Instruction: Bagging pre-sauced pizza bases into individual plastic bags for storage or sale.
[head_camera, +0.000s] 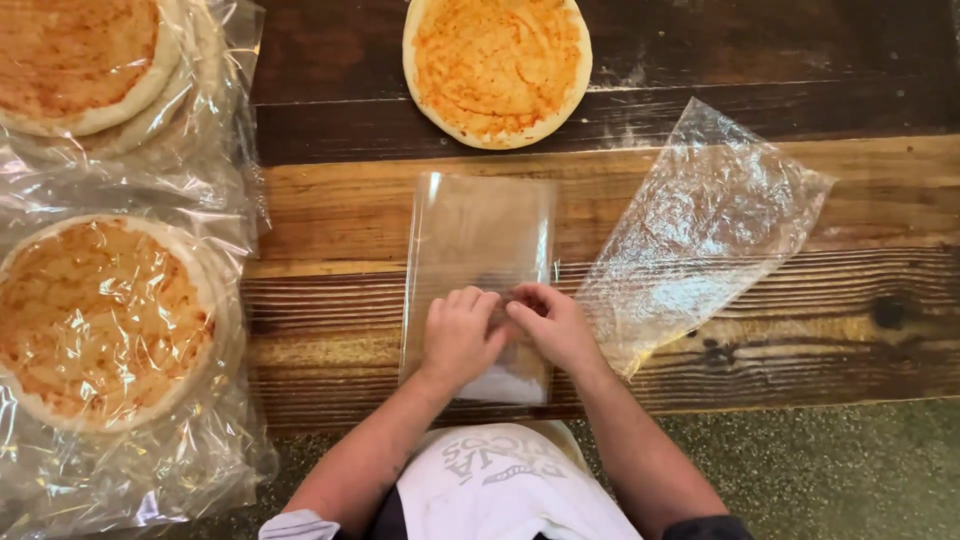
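Head view: a flat clear plastic bag (478, 270) is being pinched at its near end on the wooden table (330, 210), just in front of the person's apron. It is being gripped by the curled left hand (458, 335) and right hand (553, 325), fingertips meeting. A crumpled plastic sheet (700, 230) is lying to the right, a sauced flatbread (497, 68) beyond, wrapped flatbreads (100, 320) stacked at left.

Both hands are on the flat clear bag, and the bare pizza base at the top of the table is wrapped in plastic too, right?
Not quite. Both hands, left and right, are on the flat clear bag, but the pizza base at the top of the table lies bare, with no plastic on it. The head view shows it. The wrapped bases are at the left.
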